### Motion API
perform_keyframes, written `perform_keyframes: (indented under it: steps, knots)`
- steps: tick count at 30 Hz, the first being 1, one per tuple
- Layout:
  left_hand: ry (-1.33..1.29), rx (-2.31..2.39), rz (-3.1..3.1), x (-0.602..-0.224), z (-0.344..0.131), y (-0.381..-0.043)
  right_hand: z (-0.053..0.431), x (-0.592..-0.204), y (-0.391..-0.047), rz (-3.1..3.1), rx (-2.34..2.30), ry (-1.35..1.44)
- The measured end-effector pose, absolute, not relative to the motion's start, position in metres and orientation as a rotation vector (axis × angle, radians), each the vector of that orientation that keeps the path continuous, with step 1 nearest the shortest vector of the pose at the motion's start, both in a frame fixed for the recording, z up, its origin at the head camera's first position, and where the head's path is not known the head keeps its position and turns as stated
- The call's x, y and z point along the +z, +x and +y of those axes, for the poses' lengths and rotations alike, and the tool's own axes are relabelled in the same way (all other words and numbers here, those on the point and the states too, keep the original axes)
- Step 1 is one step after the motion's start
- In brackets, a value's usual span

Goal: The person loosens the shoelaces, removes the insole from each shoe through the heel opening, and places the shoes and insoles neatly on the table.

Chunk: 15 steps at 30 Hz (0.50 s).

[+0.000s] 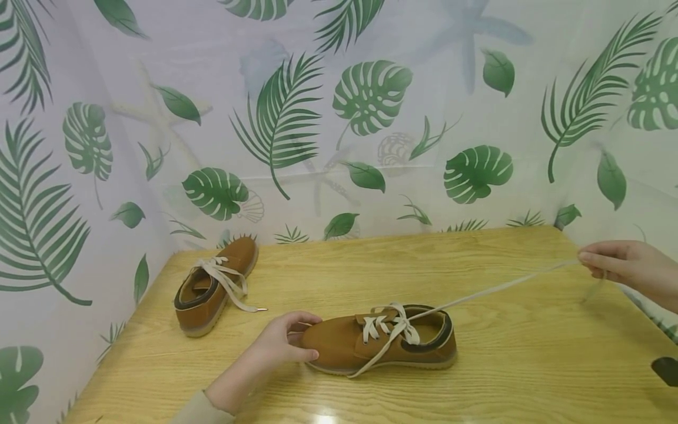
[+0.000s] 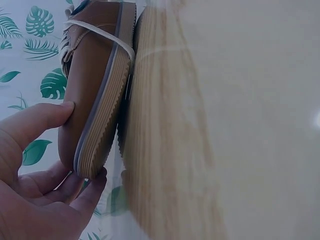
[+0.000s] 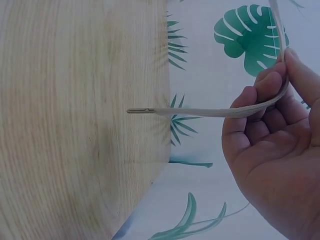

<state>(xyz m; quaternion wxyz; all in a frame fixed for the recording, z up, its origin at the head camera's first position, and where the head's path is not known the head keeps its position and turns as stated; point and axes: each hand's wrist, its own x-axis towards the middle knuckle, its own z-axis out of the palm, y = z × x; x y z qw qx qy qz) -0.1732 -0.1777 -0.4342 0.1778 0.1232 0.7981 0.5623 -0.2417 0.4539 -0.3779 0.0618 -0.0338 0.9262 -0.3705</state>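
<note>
1. Leaf-printed cloth [image 1: 296, 212] walls us in around our wood-grain table [image 1: 529, 353].
2. We've got our left hand [image 1: 278, 341] gripping the nearer brown lace-up shoe [image 1: 333, 340], mid-table, thumb and fingers round its toe!
3. Out right, our right hand [image 1: 632, 266] pinches the cream shoelace [image 1: 498, 287], stretched straight, metal aglet [image 3: 141, 111] poking past the fingers!
4. And we spot its matching shoe [image 1: 239, 254] back at left, laces [image 1: 214, 267] trailing.
</note>
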Motion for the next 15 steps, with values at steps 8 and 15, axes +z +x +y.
perform_keyframes:
  steps: [8,15]
  knots:
    - [0.336,1.586,2.260,-0.435,-0.178,-0.173,0.467,-0.388,-0.243,2.837,-1.207,-0.113]
    - [0.339,1.591,2.255,-0.434,-0.178,-0.173,0.483,-0.395,-0.242,2.854,-1.350,-0.088]
